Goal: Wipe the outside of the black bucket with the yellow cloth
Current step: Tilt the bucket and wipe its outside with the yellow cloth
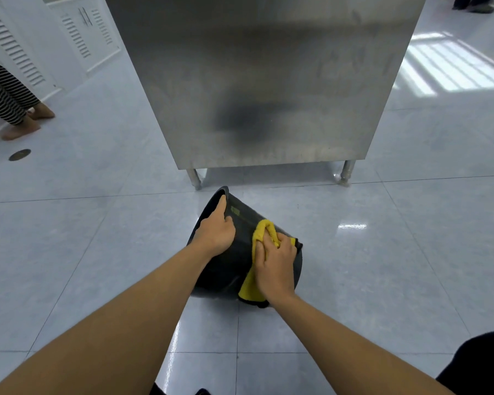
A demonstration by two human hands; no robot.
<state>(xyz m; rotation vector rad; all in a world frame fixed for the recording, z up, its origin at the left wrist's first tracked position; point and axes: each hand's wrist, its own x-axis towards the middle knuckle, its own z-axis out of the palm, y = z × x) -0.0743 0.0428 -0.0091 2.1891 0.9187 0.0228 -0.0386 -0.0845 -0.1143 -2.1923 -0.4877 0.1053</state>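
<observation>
The black bucket (pixel 240 258) lies tipped on its side on the tiled floor, its open rim facing left and away from me. My left hand (pixel 216 230) grips that rim, thumb inside the opening. My right hand (pixel 275 263) presses the yellow cloth (pixel 264 232) against the bucket's outer wall near its base. Part of the cloth hangs down below my wrist, showing a dark edge. The bucket's far side is hidden.
A tall stainless steel cabinet (pixel 263 81) on short legs stands just behind the bucket. A person's striped trouser legs and bare feet (pixel 20 121) are at the far left by white louvred panels. A round floor drain (pixel 19 154) lies near them. Glossy tiles surround the bucket.
</observation>
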